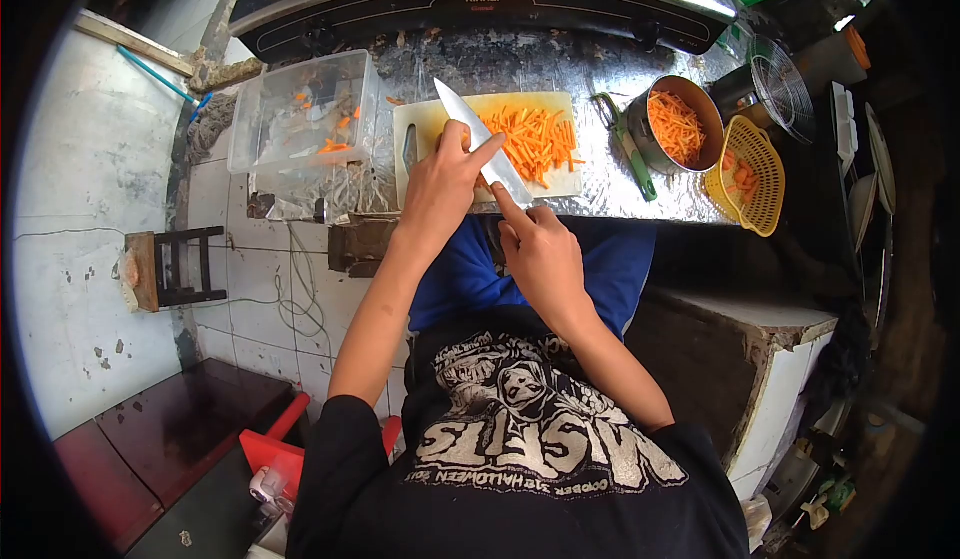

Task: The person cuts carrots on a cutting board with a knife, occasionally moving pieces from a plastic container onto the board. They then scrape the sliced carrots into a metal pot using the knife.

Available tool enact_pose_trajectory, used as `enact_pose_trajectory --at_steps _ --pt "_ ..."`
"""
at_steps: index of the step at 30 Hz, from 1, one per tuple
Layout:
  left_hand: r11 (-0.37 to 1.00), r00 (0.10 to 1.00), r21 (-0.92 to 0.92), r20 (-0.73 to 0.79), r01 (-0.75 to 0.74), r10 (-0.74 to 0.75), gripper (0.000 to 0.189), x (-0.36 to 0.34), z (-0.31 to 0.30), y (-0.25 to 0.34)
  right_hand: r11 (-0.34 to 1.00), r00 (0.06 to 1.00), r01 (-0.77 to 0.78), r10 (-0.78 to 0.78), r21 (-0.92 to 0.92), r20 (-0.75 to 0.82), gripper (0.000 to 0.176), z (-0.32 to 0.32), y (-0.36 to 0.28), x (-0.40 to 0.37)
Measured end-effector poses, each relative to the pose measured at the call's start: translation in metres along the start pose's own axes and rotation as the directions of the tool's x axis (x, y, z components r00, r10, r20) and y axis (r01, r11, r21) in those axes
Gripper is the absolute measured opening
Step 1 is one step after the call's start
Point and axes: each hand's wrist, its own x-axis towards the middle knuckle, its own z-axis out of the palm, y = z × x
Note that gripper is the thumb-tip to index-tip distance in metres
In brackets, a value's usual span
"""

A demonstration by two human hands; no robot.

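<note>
A large knife (491, 156) lies slantwise over a pale cutting board (560, 183), its tip pointing up and left. My right hand (545, 259) is closed round the handle end, the index finger stretched along the blade. My left hand (443, 181) is bent over the board's left part, with its thumb across the blade. Bits of orange show by its fingers, but what they grip is hidden. Cut carrot strips (540, 141) are heaped to the right of the blade.
Left of the board stands a clear plastic box (300, 129) with carrot scraps. To the right are a green-handled peeler (632, 154), a metal pot (712, 119) of carrot strips and a yellow basket (768, 184) with carrot pieces. A black stove (480, 14) runs behind.
</note>
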Motion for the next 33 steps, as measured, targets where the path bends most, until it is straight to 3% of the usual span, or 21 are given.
enact_pose_trajectory --at_steps 2,4,5,7,9,11,18,24,30,33 --pt "1.000 1.000 -0.005 0.005 -0.005 0.005 0.052 0.000 0.001 0.000 1.000 1.000 0.002 -0.002 0.004 -0.008 0.051 0.000 0.002 0.000" --pt "0.984 0.983 -0.039 -0.063 0.172 -0.174 0.053 0.002 0.001 -0.001 1.000 1.000 0.004 -0.004 0.007 -0.016 0.052 -0.001 0.004 0.001" --pt "0.985 0.983 -0.038 -0.061 0.171 -0.173 0.053 0.002 0.002 -0.002 1.000 1.000 0.010 -0.009 0.025 -0.021 0.053 -0.002 0.004 0.001" --pt "0.941 0.902 -0.164 -0.277 0.296 -0.332 0.050 0.001 0.002 -0.005 0.999 1.000 0.017 -0.016 0.045 -0.024 0.054 -0.002 0.005 0.002" --pt "0.917 0.875 -0.133 -0.274 0.377 -0.400 0.040 -0.003 0.002 -0.008 0.985 0.996 -0.005 0.020 0.174 -0.083 0.057 -0.001 0.006 0.002" --pt "0.849 0.842 -0.043 -0.103 0.527 -0.529 0.032 -0.011 0.010 -0.015 0.973 0.994 -0.005 0.030 0.231 -0.105 0.058 -0.004 0.009 0.003" --pt "0.895 0.884 -0.133 -0.148 0.427 -0.444 0.024 -0.013 0.027 -0.016 0.953 0.989 -0.062 0.098 0.296 -0.107 0.057 -0.027 0.015 0.006" --pt "0.920 0.890 -0.169 -0.239 0.354 -0.387 0.032 -0.015 0.022 -0.016 0.934 0.984 -0.126 0.160 0.336 -0.076 0.055 -0.026 0.017 0.001" --pt "0.729 0.837 -0.471 0.038 0.497 -0.546 0.038 -0.018 -0.012 -0.029 0.920 0.987 -0.132 0.156 0.369 -0.035 0.053 -0.023 0.013 0.002" --pt "0.695 0.852 -0.557 0.043 0.454 -0.522 0.034 -0.020 -0.009 -0.038 0.920 0.989 -0.127 0.145 0.370 -0.022 0.055 -0.026 0.008 0.003"
